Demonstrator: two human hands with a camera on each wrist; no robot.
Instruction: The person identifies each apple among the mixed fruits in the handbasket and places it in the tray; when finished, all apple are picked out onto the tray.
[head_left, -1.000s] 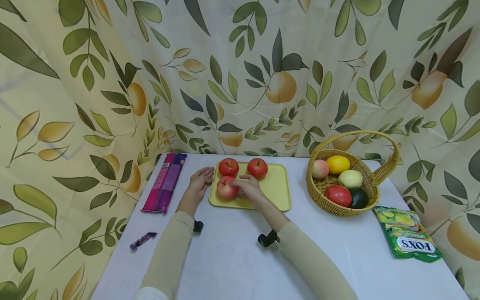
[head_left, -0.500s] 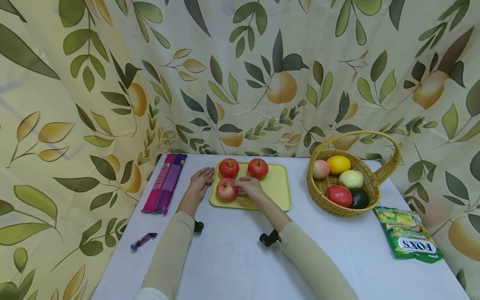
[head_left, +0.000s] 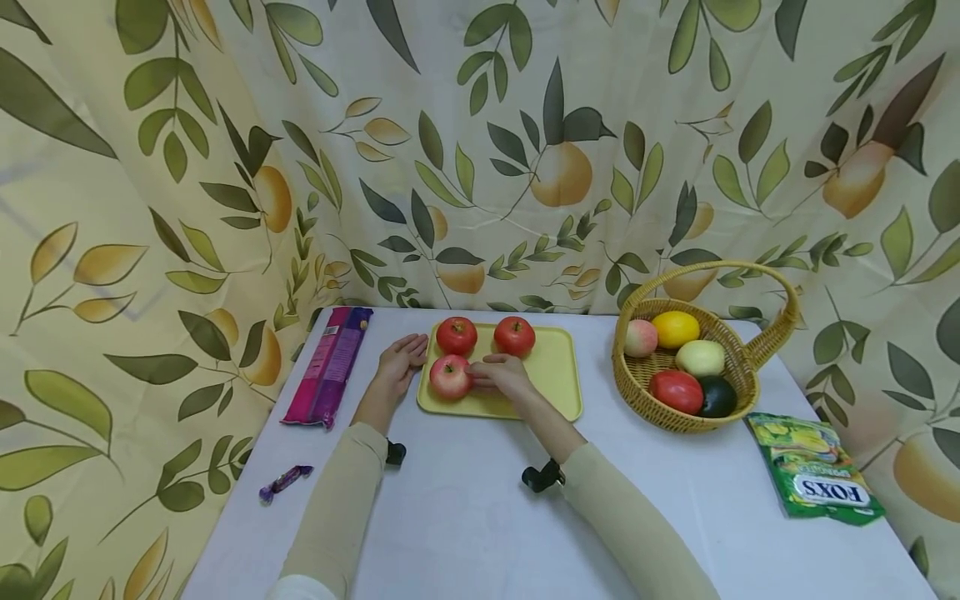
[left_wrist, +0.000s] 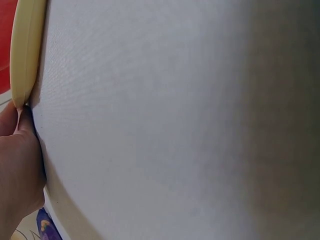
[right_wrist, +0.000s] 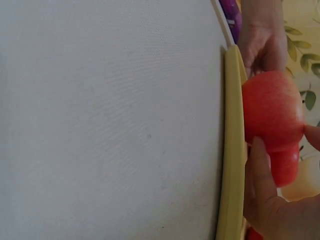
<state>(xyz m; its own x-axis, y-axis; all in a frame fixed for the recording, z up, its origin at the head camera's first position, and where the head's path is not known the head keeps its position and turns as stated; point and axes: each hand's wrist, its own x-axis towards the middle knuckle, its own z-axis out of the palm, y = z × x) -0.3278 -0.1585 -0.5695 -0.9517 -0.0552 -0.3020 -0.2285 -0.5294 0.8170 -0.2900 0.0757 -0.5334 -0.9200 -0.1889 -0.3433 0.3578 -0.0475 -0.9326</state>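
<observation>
A pinkish-red apple (head_left: 450, 377) sits at the front left of a yellow tray (head_left: 551, 379). Two more red apples, a left one (head_left: 456, 337) and a right one (head_left: 514, 337), stand behind it. My right hand (head_left: 504, 377) is over the tray, right of the front apple. In the right wrist view its fingertips are at the edge of that apple (right_wrist: 272, 107), spread rather than wrapped round it. Along the tray's left rim lies my left hand (head_left: 399, 362), its fingers extended; in the left wrist view the hand (left_wrist: 20, 160) meets the tray's edge (left_wrist: 26, 50).
At right stands a wicker basket (head_left: 637, 396) of several fruits. A green FOX'S bag (head_left: 817, 468) lies near it. On the left are a purple-pink packet (head_left: 327, 367) and a small wrapped candy (head_left: 286, 483). Patterned curtain (head_left: 480, 167) hangs behind the white table (head_left: 457, 517).
The front apple has shifted slightly left and turned a little. My right hand has drawn back a little to the right, off the apple's front. The left hand stays put.
</observation>
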